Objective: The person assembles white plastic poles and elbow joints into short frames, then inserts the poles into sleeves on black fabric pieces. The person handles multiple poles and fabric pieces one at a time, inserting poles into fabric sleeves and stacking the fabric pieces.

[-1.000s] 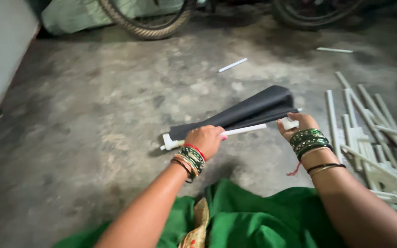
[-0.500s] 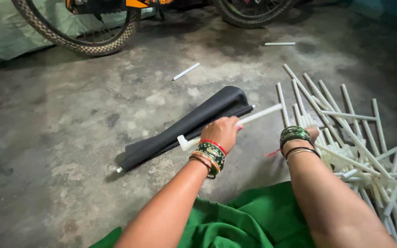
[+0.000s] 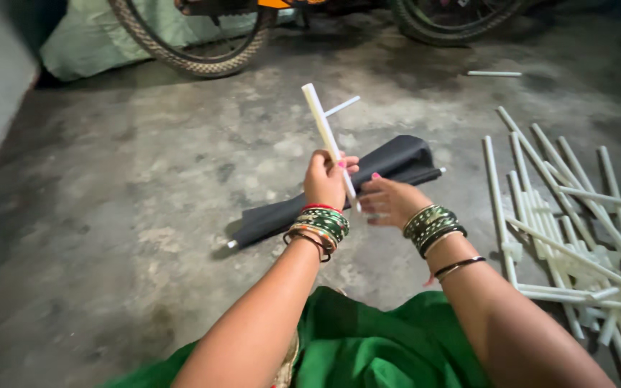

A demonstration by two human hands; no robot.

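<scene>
A: Now, left to right. Left hand [image 3: 327, 179] is clamped round the lower part of a white rod [image 3: 327, 140], which stands tilted with its top leaning away up and to the left. A short white side stub [image 3: 342, 106] sticks out near its top.

B: And the right hand [image 3: 389, 201]?

A: Just right of the left one, fingers loosely spread, fingertips at the rod's lower end. I can't tell if it grips anything.

B: What lies around them?

A: Beyond both hands, a black folded cloth bundle [image 3: 339, 192] on the concrete floor [image 3: 109, 179]. Well to the right of the right hand, a heap of white rods [image 3: 576, 215].

B: Risks?

A: Judgement only: the rod is held low, by one hand, so the long free end could swing or slip through the grip. The side stub looks thin and might snap off if knocked. A dropped rod could roll into the heap and be lost among the others.
</scene>
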